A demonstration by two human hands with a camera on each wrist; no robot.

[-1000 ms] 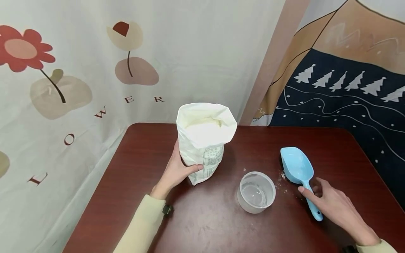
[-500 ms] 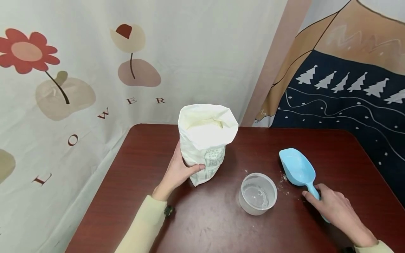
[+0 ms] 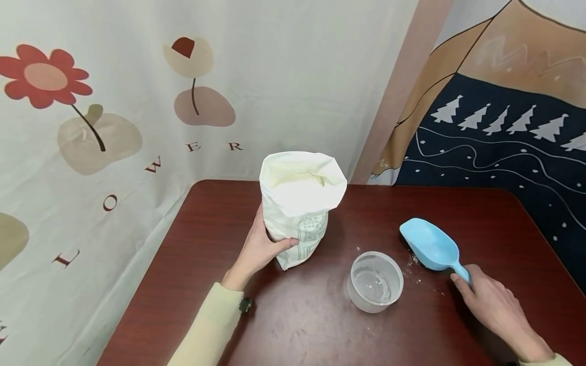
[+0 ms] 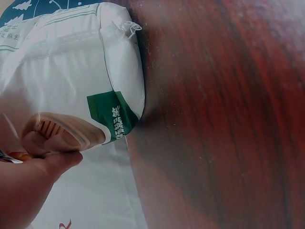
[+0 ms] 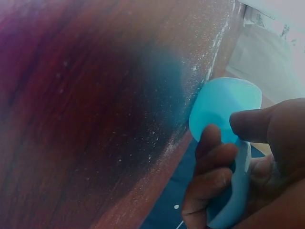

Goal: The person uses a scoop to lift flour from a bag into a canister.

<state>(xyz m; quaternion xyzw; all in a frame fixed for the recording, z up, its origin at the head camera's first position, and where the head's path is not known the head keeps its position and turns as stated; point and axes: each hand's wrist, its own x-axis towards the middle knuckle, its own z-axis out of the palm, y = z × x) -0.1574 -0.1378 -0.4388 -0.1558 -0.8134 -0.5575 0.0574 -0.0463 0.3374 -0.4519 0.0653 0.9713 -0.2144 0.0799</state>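
1. Bag (image 3: 302, 206), white, printed in green on the side turned toward the wearer; stands on the table (image 3: 316, 330), left of the other items, with top gaping upward and rim folded outward. Holds pale powder (image 3: 298, 189), well below the rim. Bears a dark green patch (image 4: 107, 112) with white characters low down, as seen from the left wrist.

2. Left hand (image 3: 261, 249): wrapped about the lower left side of the bag, thumb laid across the front, remaining fingers hidden behind; spread only to the bag's girth. Sleeve (image 3: 206, 323) pale yellow, with a dark band (image 3: 245, 305) at the wrist.

3. Scoop (image 3: 432, 246), light blue, with bowl pointing away and to the left; located at the right of the table. Not possible to tell whether touching the tabletop or just above.

4. Right hand (image 3: 494, 305): closed firmly round the scoop's handle, fingers curled beneath, thumb pressed near the neck.

5. Tub (image 3: 375, 282), round, translucent, lidless; set between bag and scoop, apart from both. Shows whitish residue at the bottom.

6. Spilled powder (image 3: 414, 265), scattered in specks beside the scoop.

7. Backdrop: white curtain (image 3: 297, 76) with flowers and letters; dark blue cloth (image 3: 499, 152) with white trees at right.
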